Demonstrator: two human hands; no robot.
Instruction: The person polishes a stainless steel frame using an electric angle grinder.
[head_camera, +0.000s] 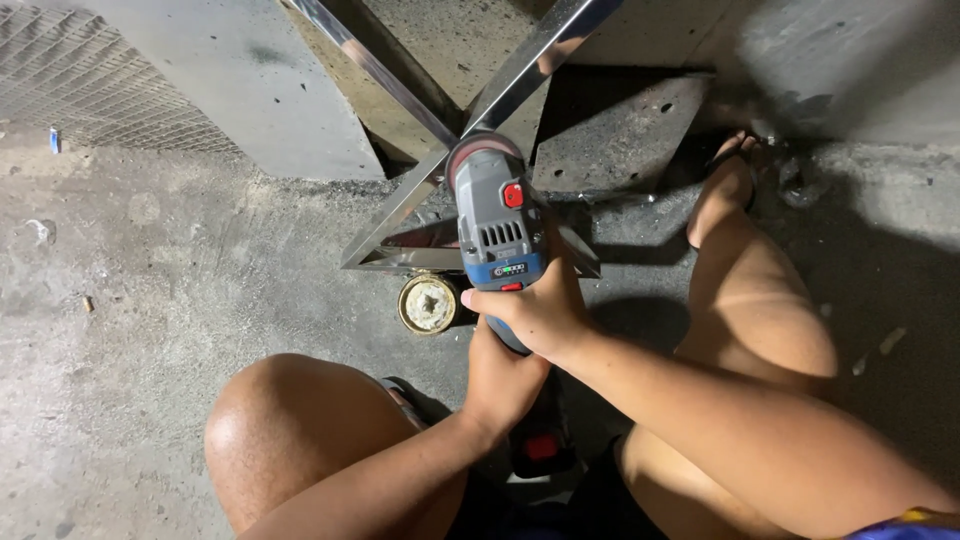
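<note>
Grinder, grey with a blue band and a red button, sits in both your hands, its round head pressed where the shiny metal bars cross just above the concrete floor. Your right hand reaches in from the lower right, forearm stretched across your thigh, and its fingers are clenched round the tool's body just behind the blue band, thumb lying along the left side. Your left hand comes up from below between your knees, wrist bent back, wrapped tight on the rear of the handle, right under the other hand. Past your fingers the tool points away from you, tilted slightly forward. A round brass-coloured disc lies on the floor just left of your right hand
</note>
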